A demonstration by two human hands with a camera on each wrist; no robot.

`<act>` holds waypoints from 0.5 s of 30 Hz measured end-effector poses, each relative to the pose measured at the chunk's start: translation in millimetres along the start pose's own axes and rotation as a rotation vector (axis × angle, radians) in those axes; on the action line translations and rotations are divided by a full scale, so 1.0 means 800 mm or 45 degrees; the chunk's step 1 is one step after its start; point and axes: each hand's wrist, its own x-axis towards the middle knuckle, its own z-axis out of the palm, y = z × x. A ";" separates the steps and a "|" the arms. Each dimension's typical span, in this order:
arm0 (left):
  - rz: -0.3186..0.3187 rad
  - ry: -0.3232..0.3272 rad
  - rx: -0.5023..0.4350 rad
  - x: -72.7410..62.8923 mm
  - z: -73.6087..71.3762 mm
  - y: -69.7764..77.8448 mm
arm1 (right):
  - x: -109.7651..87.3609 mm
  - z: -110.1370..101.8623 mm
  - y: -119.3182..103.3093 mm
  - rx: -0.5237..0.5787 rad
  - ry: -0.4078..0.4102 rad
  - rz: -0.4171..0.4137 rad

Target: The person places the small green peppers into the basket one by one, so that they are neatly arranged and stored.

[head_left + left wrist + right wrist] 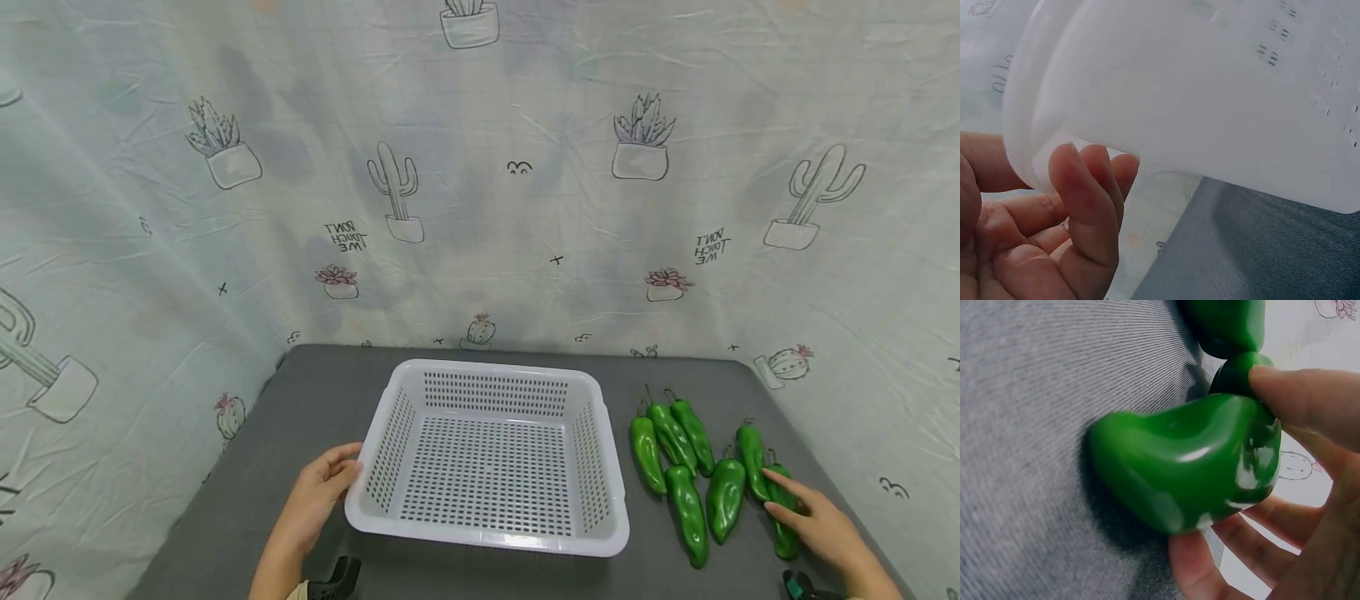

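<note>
A white plastic basket (pixel 487 540) with slotted walls and floor stands in the middle of the grey table. At its left side my left hand (pixel 315 500) holds the rim; in the left wrist view the curled fingers (pixel 1085 200) reach under the edge of the basket (pixel 1147 94). On the right, my right hand (pixel 821 525) grips the rightmost glossy green pepper (pixel 785 533), lying on the table. Seen from the right wrist, thumb and fingers are around this pepper (pixel 1179 462), and one digit's tip meets another pepper behind it.
Several more green peppers (pixel 686 512) lie in a loose group between the basket and my right hand, stems mostly pointing away. The grey table (pixel 247 467) is bordered by a pale curtain (pixel 480 208) printed with cacti at the back and sides.
</note>
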 end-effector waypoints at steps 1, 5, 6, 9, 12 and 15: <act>0.002 0.001 0.000 0.000 0.000 0.000 | 0.001 -0.001 -0.001 -0.007 -0.005 0.006; 0.009 0.001 -0.006 0.000 0.001 0.001 | 0.001 -0.002 -0.004 -0.036 -0.009 0.046; 0.011 0.001 -0.009 -0.001 0.001 0.002 | 0.001 -0.003 -0.004 -0.037 -0.009 0.055; 0.015 0.002 -0.012 -0.001 0.001 0.002 | -0.001 -0.003 -0.005 -0.041 -0.005 0.078; 0.016 0.004 -0.012 -0.001 0.001 0.002 | -0.002 -0.003 -0.006 -0.040 -0.007 0.114; 0.017 0.004 -0.014 -0.002 0.002 0.001 | -0.004 -0.002 -0.006 -0.036 -0.016 0.164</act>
